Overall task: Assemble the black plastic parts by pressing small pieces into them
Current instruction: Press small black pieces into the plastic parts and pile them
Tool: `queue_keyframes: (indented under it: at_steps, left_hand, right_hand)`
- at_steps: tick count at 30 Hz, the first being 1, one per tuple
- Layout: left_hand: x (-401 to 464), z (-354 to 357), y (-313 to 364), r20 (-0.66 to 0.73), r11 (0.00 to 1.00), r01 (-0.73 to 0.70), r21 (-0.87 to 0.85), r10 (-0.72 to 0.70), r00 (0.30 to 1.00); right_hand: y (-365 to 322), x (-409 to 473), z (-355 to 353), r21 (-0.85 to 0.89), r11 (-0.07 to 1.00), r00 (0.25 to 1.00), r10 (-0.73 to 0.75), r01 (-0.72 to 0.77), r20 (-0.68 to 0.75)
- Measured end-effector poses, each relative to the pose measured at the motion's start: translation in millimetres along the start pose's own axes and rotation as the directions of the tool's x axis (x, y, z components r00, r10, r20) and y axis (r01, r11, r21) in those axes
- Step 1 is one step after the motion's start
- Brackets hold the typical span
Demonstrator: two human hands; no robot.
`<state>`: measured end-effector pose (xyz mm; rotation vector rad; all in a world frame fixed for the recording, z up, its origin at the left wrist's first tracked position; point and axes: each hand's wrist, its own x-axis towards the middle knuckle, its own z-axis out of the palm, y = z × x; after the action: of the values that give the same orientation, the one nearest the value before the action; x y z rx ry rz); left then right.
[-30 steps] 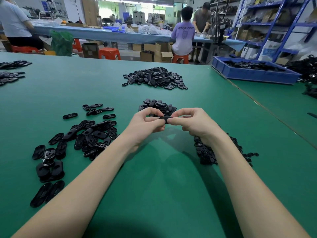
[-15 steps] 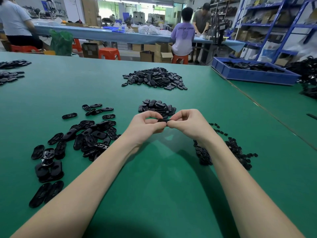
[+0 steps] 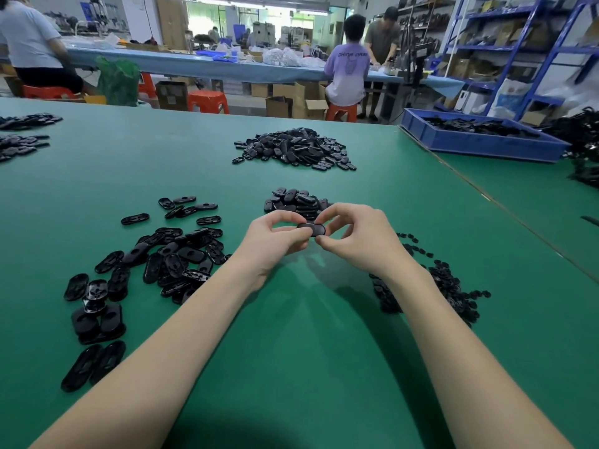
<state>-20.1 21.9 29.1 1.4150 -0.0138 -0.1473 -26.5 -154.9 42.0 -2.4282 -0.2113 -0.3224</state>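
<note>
Both hands on one black oval part (image 3: 311,229), held above table: left hand (image 3: 275,243) pinches left end, right hand (image 3: 356,236) pinches right end. Looks like press-in step; insert not visible. Next: firm squeeze, then drop onto assembled pile (image 3: 296,202) just beyond grip.

- The left hand (image 3: 272,243) and the right hand (image 3: 356,238) meet above the green table (image 3: 308,351), both pinching one black oval part (image 3: 311,229) between curled fingers and thumbs
- A scatter of flat oval parts (image 3: 175,254) lies to the left
- A heap of small pieces (image 3: 453,286) lies by the right forearm
- A small pile (image 3: 295,200) sits just beyond the hands, a larger pile (image 3: 295,149) farther back
- A blue bin (image 3: 479,140) holds more black parts at the far right
</note>
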Motion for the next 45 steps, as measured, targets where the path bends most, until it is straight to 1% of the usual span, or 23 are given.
queue_keyframes:
  at_steps: [2,3,5,7,8,10,12,14,17,21,24,27,29,31,33,36,38,40,42,45]
  left_hand:
    - [2,0,-1,-0.011,0.999,0.014,-0.034,-0.014,1.0]
    - [4,0,-1,-0.023,0.999,0.021,-0.041,-0.022,0.999]
    - [6,-1,-2,-0.036,0.999,0.039,-0.024,-0.04,0.999]
    - [8,0,-5,-0.014,0.997,0.066,0.026,-0.066,0.998]
    - [7,0,-6,0.007,0.995,0.078,0.063,-0.079,0.997]
    - [7,2,-9,0.05,0.984,0.086,0.159,-0.095,0.994]
    - [7,3,-12,0.097,0.961,0.066,0.27,-0.095,0.991]
    - [6,4,-13,0.137,0.943,0.038,0.33,-0.087,0.987]
    - [8,1,-14,0.154,0.936,0.025,0.352,-0.084,0.984]
    - [9,0,-17,0.165,0.929,0.008,0.37,-0.075,0.983]
    - [10,0,-18,0.175,0.915,-0.01,0.402,-0.066,0.982]
    - [10,0,-18,0.178,0.911,-0.017,0.413,-0.063,0.982]
    - [9,-1,-18,0.18,0.908,-0.025,0.418,-0.055,0.982]
    - [8,-1,-18,0.182,0.906,-0.029,0.423,-0.053,0.982]
    - [7,0,-17,0.18,0.906,-0.026,0.422,-0.056,0.982]
    - [5,-5,-11,0.187,0.898,-0.022,0.439,-0.068,0.98]
    - [4,-13,-1,0.209,0.869,-0.056,0.491,-0.055,0.976]
    - [4,-25,16,0.216,0.817,-0.112,0.566,-0.015,0.976]
    - [6,-42,33,0.195,0.77,-0.137,0.623,0.017,0.981]
    - [6,-72,49,0.161,0.685,-0.139,0.715,0.031,0.986]
  right_hand:
    - [1,0,4,-0.055,0.998,0.999,0.006,-0.008,-0.034]
    - [2,1,5,-0.048,0.998,0.998,0.026,-0.029,-0.054]
    - [7,6,6,0.047,0.992,0.985,0.121,-0.116,-0.12]
    - [13,17,7,0.129,0.965,0.952,0.248,-0.227,-0.181]
    - [15,24,8,0.14,0.95,0.933,0.303,-0.28,-0.193]
    - [16,40,11,0.105,0.925,0.905,0.378,-0.364,-0.193]
    - [16,57,15,0.027,0.915,0.893,0.399,-0.403,-0.21]
    - [15,71,20,-0.033,0.908,0.883,0.397,-0.418,-0.251]
    - [14,85,27,-0.069,0.897,0.868,0.4,-0.437,-0.293]
    - [14,90,31,-0.062,0.882,0.863,0.44,-0.468,-0.247]
    - [14,83,27,-0.031,0.885,0.866,0.447,-0.465,-0.225]
    - [10,67,20,0.013,0.908,0.882,0.41,-0.419,-0.234]
    - [5,54,18,0.038,0.926,0.907,0.376,-0.376,-0.188]
    - [0,41,20,0.05,0.941,0.935,0.338,-0.334,-0.105]
    - [-3,30,29,0.064,0.95,0.95,0.309,-0.306,-0.048]
    - [-7,21,40,0.096,0.953,0.957,0.29,-0.286,-0.027]
    - [-8,19,41,0.125,0.954,0.96,0.279,-0.273,-0.033]
    - [-7,18,38,0.144,0.955,0.964,0.264,-0.258,-0.025]
    - [-6,17,38,0.15,0.955,0.966,0.258,-0.257,0.015]
    - [-9,16,40,0.129,0.961,0.968,0.234,-0.245,0.093]
